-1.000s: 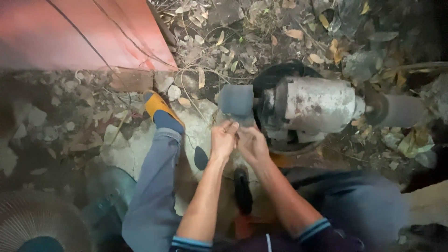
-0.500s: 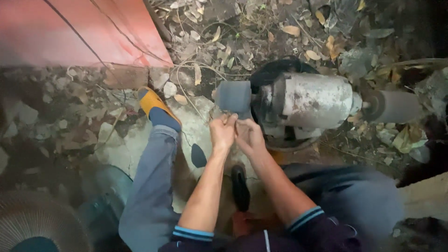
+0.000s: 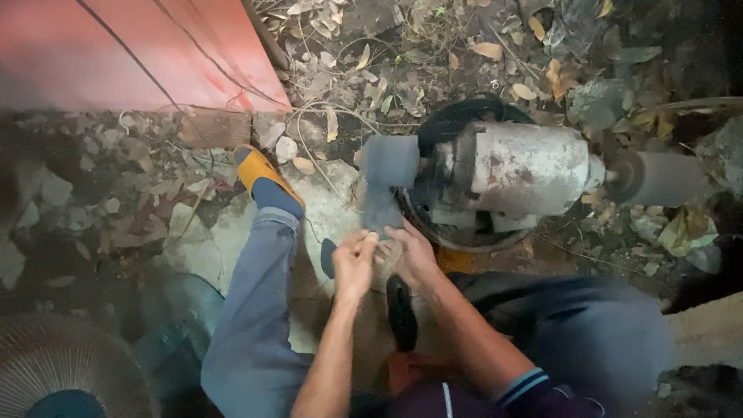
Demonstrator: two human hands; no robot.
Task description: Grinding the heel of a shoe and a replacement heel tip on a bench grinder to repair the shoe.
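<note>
A bench grinder [image 3: 518,170] with a pale, rusty motor body sits on the ground ahead of me. A grey grinding wheel [image 3: 387,162] is on its left end and another wheel [image 3: 658,178] on its right. My left hand [image 3: 354,267] and my right hand [image 3: 414,254] meet just below the left wheel, fingertips pinched together on a small object. It is too blurred and hidden to identify. Both hands are a little short of the wheel.
My left leg in grey trousers [image 3: 255,310] stretches out to a yellow and blue sock [image 3: 263,182]. A dark elongated object [image 3: 401,310] lies under my right forearm. A red sheet [image 3: 116,54] is far left, a fan [image 3: 54,371] near left, with rubble and dry leaves all around.
Both hands have drawn back from the left grinding wheel toward my body, still pinched together. The grinder and my leg stay where they were.
</note>
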